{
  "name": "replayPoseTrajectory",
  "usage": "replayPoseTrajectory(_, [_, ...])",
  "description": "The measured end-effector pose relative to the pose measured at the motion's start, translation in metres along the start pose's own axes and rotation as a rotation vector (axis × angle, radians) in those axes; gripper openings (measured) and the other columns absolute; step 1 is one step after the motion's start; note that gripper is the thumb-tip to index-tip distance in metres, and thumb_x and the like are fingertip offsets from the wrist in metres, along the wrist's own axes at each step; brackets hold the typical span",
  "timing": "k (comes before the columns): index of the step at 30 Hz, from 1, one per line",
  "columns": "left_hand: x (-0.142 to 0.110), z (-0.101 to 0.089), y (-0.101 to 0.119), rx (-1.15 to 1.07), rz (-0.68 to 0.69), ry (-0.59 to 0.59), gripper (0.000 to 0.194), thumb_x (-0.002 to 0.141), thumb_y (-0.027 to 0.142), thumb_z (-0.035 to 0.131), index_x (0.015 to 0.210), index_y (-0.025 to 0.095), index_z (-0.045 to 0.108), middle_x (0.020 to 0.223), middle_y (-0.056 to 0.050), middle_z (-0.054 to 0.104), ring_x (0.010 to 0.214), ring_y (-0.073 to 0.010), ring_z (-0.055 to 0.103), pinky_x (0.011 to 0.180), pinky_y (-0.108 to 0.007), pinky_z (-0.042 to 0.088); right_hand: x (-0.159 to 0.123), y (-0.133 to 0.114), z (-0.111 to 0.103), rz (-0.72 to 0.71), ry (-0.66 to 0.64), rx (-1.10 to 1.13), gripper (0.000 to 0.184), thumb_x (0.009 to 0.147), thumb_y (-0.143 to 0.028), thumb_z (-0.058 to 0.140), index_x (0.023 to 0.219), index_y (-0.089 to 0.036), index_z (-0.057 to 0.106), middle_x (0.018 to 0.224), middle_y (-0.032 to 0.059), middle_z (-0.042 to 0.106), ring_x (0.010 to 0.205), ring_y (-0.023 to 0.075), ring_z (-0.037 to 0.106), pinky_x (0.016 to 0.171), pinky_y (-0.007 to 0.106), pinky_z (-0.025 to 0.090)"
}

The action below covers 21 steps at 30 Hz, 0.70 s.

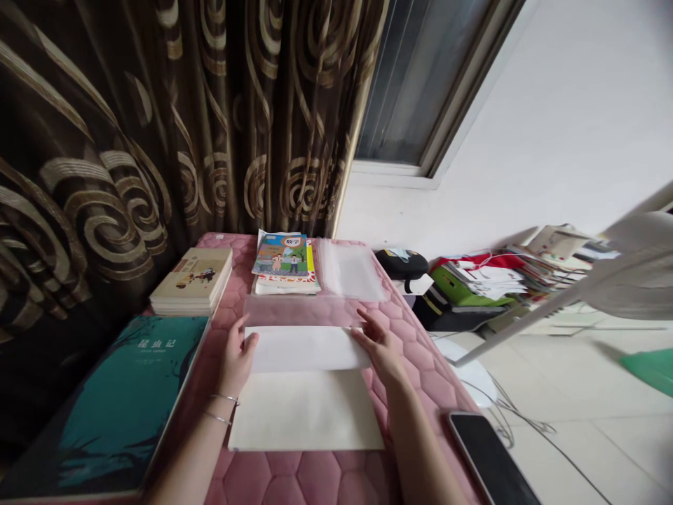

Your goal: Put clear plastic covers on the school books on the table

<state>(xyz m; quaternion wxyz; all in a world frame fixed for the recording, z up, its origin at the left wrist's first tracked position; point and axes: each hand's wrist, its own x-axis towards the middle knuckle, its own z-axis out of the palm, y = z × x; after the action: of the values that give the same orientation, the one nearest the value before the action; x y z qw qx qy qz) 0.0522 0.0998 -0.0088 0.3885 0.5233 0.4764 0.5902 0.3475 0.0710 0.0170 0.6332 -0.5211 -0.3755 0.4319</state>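
A pale, blank booklet or sheet (310,414) lies flat on the pink quilted pad in front of me. Over its far part is a whiter, hazy band (308,348), and a clear plastic cover (294,308) reaches out beyond it. My left hand (238,354), two thin bangles on the wrist, pinches the left edge of this band between thumb and fingers. At the opposite edge my right hand (383,351) grips with the thumb on top and the fingers bent. Whether paper lies inside the plastic there, I cannot tell.
Behind lie a maths textbook (284,254) on other books and a pile of clear plastic covers (355,272). On the left are a stack of cream books (194,280) and a large teal book (131,393). A phone (491,456) rests at the right edge, beside a white lamp arm (536,305).
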Motion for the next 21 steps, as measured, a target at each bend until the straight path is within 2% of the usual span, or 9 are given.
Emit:
replayPoseTrajectory(3, [0.0,0.0,0.0,0.003,0.004,0.002,0.056,0.076,0.043,0.067,0.124,0.019,0.053,0.105,-0.009,0.065,0.096,-0.022,0.062,0.079,-0.031,0.05,-0.001,0.001,0.0,-0.038,0.022,-0.026,0.061,0.055,-0.04,0.083,0.111,-0.022,0.067,0.067,-0.0053,0.048,0.058,0.0098,0.044,0.05,0.022,0.038])
replayPoseTrajectory(7, [0.0,0.0,0.002,0.013,0.002,0.006,0.055,0.076,0.043,0.067,0.123,0.018,0.053,0.102,-0.008,0.065,0.093,-0.0208,0.062,0.078,-0.03,0.05,0.0,0.003,0.003,-0.087,0.055,-0.015,0.059,0.057,-0.042,0.082,0.111,-0.023,0.067,0.073,-0.0033,0.053,0.063,0.0116,0.048,0.056,0.024,0.042])
replayPoseTrajectory(14, [-0.001,0.002,0.003,-0.104,-0.048,-0.015,0.064,0.071,0.041,0.074,0.124,0.019,0.048,0.125,-0.011,0.058,0.117,-0.024,0.054,0.096,-0.036,0.045,-0.003,0.001,0.009,-0.16,0.113,-0.099,0.058,0.063,-0.044,0.077,0.116,-0.024,0.065,0.075,-0.0027,0.053,0.064,0.011,0.048,0.057,0.023,0.042])
replayPoseTrajectory(21, [-0.002,0.005,0.01,-0.134,-0.08,-0.011,0.066,0.069,0.045,0.075,0.122,0.018,0.047,0.116,-0.012,0.063,0.112,-0.0259,0.058,0.095,-0.039,0.047,-0.009,-0.001,0.005,-0.114,0.014,0.084,0.068,0.062,-0.036,0.08,0.126,-0.027,0.06,0.086,-0.0012,0.059,0.072,0.0119,0.052,0.06,0.022,0.043])
